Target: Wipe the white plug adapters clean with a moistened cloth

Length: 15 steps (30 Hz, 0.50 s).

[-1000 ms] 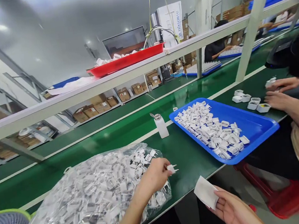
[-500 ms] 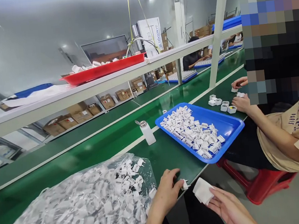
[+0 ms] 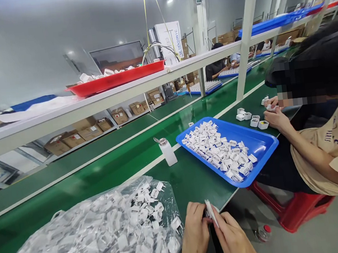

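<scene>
My left hand (image 3: 195,232) and my right hand (image 3: 233,238) meet at the near edge of the green bench. Between them sits a small white plug part (image 3: 207,212), pinched by the left fingers, while the right hand presses a white wipe (image 3: 212,213) against it. Just left of my hands lies a clear plastic bag (image 3: 86,235) heaped with several white plug parts. A blue tray (image 3: 263,142) holding more of these parts rests farther right on the bench.
A small white pump bottle (image 3: 168,150) stands between bag and tray. A co-worker in a tan shirt (image 3: 334,145) sits at right on a red stool (image 3: 298,209), hands by small white cups (image 3: 254,120). A red tray (image 3: 115,79) sits on the overhead shelf.
My left hand carried the plug part from the bag toward my body. My right hand brought the wipe up to it, and both hands now touch around the part.
</scene>
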### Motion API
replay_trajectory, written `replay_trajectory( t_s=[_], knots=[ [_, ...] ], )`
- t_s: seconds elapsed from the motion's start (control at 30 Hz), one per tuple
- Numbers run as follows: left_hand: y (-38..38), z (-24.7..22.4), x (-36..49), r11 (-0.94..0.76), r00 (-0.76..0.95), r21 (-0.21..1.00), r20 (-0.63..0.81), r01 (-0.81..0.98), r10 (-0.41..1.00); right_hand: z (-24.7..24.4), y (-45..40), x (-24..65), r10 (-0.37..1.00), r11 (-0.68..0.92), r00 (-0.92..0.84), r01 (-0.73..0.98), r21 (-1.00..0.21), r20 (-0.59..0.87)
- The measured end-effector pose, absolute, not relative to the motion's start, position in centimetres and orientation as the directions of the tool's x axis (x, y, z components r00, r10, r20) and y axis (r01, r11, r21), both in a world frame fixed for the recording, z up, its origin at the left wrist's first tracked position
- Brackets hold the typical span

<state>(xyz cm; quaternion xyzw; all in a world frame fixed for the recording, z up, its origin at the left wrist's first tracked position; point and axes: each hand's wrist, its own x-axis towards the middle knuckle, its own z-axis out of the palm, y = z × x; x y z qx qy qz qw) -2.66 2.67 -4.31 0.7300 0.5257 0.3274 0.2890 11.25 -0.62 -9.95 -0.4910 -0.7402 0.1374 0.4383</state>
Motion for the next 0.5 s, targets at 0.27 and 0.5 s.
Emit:
replay_trajectory(
  t_s=[0.27, 0.5],
  knots=[
    [3.0, -5.6, -3.1, -0.294, 0.237, 0.766, 0.188, 0.573, 0.953, -8.9, 0.7, 11.3, 0.899, 0.413, -0.141, 0.587, -0.696, 0.414],
    [2.9, -6.1, -3.1, -0.267, 0.185, 0.815, 0.199, 0.514, 0.962, -9.5, -0.6, 11.0, 0.867, 0.454, -0.124, 0.592, -0.666, 0.482]
  ],
)
